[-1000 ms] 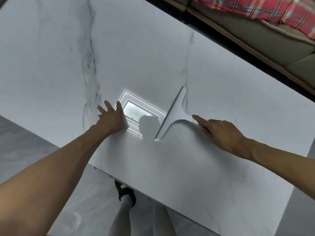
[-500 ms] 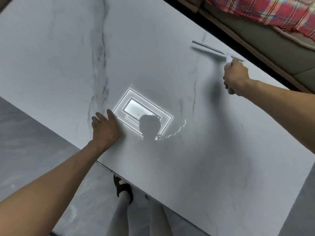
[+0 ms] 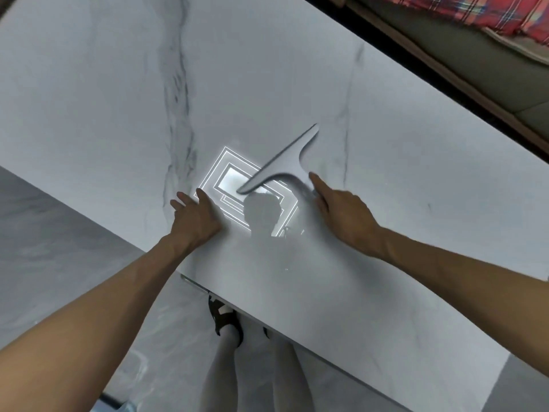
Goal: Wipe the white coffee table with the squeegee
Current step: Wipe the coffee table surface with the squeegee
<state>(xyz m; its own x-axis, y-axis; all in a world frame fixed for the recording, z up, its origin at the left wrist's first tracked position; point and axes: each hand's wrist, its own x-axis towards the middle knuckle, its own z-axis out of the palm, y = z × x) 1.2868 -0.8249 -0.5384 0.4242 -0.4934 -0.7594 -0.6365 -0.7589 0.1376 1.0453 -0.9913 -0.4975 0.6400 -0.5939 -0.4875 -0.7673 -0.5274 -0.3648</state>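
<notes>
My right hand [image 3: 344, 217] is gripping the handle of the squeegee [image 3: 282, 163], with the index finger laid straight along the handle toward the blade and the remaining fingers curled under, where I cannot see them fully. My left hand [image 3: 194, 218] is lying flat and empty on the white coffee table [image 3: 118, 99], palm down, fingers spread slightly and pointing toward the far side. The two hands are resting apart, the left one near the table's near edge, the right one further to the right and a little beyond it.

The squeegee is pale grey and T-shaped. Its long blade is running diagonally, from a near-left tip to a far-right tip, and is appearing to meet the tabletop along its edge; whether the whole edge is touching I cannot tell. The near-left tip is sitting over a bright rectangular reflection of a ceiling light [image 3: 234, 179], which is glaring off the glossy surface between my hands. A dark reflected silhouette of a head [image 3: 263, 209] is overlapping that reflection on its near side.

The tabletop is white with grey marble veining, one heavy vein [image 3: 178, 93] running from far to near on the left, a fainter one on the right. Below the near edge, my legs and a dark sandal [image 3: 222, 318] are showing against a grey floor [image 3: 44, 227]. Beyond the far right edge, a sofa [image 3: 475, 55] is carrying a red plaid blanket [image 3: 490, 10].
</notes>
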